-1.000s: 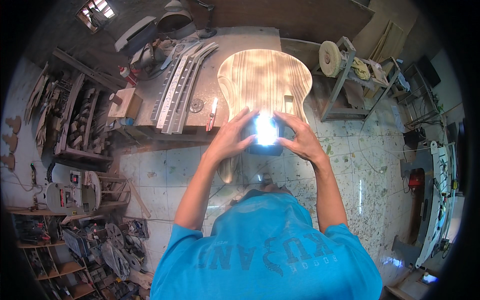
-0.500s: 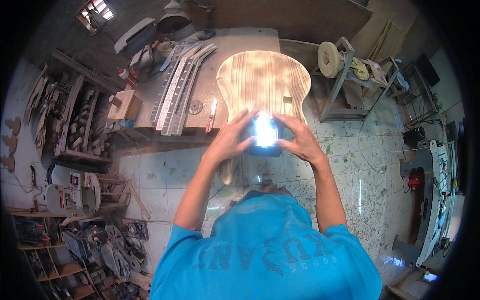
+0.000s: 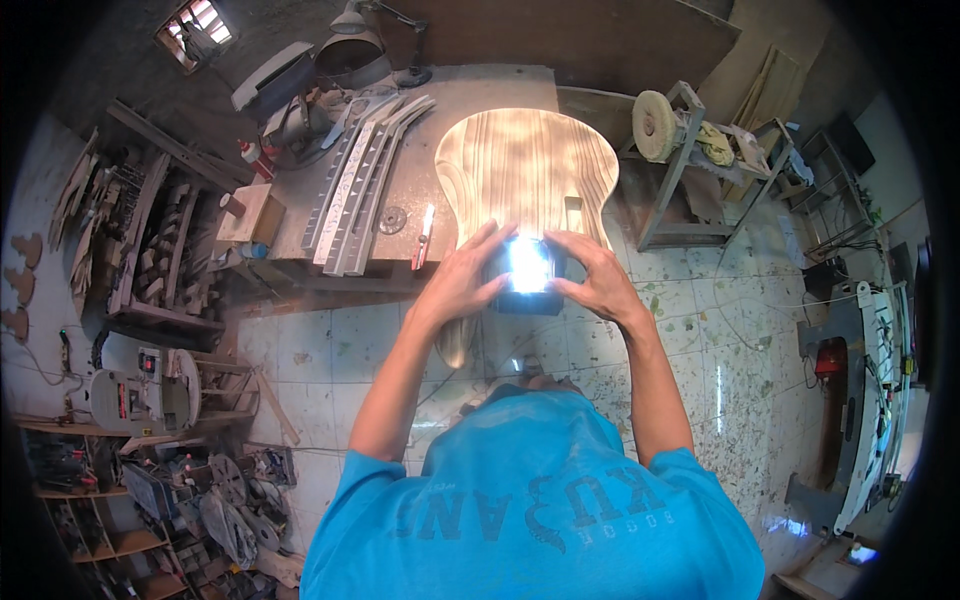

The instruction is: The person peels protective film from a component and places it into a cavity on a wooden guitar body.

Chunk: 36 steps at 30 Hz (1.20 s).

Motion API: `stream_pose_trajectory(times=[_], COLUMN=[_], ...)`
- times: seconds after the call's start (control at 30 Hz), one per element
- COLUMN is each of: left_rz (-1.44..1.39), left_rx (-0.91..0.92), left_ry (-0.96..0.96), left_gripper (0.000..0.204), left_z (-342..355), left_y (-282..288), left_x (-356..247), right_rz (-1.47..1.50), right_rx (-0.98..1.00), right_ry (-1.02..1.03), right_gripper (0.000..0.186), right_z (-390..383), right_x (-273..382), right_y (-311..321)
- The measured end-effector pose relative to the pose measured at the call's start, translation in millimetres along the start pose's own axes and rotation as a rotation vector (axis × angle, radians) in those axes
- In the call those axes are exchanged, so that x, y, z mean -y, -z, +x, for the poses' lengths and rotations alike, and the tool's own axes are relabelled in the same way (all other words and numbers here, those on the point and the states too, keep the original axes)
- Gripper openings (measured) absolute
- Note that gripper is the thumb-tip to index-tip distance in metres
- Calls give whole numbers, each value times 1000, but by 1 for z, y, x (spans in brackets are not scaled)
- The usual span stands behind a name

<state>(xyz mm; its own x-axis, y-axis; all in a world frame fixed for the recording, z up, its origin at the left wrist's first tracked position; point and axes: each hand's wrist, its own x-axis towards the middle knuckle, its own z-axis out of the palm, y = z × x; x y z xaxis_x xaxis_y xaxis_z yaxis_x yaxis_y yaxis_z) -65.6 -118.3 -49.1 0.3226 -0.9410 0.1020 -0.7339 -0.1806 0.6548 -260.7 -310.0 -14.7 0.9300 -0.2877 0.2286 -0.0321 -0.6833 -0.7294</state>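
Note:
Between my hands is a small dark boxy device [image 3: 530, 303], its face glaring so white that no detail shows and its kind cannot be told. My left hand [image 3: 462, 278] is closed on its left side, thumb toward the glowing face. On the opposite edge my right hand [image 3: 600, 278] grips it with curved fingers and thumb. Just beyond lies a pale, strongly grained wooden guitar body [image 3: 530, 165] with a rectangular cutout at its right. One wooden horn [image 3: 455, 345] of it sticks out below my left hand; the device and hands cover the part between.
Left of the body, the workbench [image 3: 475, 85] carries several guitar necks [image 3: 348, 190], a round metal disc [image 3: 392, 219], a red-handled tool [image 3: 421, 245] and a lamp [image 3: 350, 20]. A buffing wheel [image 3: 655, 127] on a stand is at right. Wood racks [image 3: 165, 240] line the left.
The view has shifted slightly, so the bench and guitar body sit a little lower. Both hands keep the same hold on the glowing device.

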Motion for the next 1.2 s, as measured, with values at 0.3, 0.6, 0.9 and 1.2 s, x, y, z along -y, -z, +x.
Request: stream_pose_trajectory(times=[0.3,0.6,0.9,1.2], left_rz=[9,-14,-25,-607], left_rx=[-30,-24,-10,-452], left_ry=[-18,5,29,100], left_gripper=[83,81,82,65], left_z=[1,0,-1,-24], left_y=[-1,-1,1,8], left_x=[0,-3,-3,77], right_rz=[-31,-59,-53,321], right_rx=[0,5,16,-576], right_ry=[2,11,11,-228], right_gripper=[70,70,70,40], right_z=[-1,-1,-1,-47], right_x=[1,-3,-1,-39], right_y=[0,-2,-1,34])
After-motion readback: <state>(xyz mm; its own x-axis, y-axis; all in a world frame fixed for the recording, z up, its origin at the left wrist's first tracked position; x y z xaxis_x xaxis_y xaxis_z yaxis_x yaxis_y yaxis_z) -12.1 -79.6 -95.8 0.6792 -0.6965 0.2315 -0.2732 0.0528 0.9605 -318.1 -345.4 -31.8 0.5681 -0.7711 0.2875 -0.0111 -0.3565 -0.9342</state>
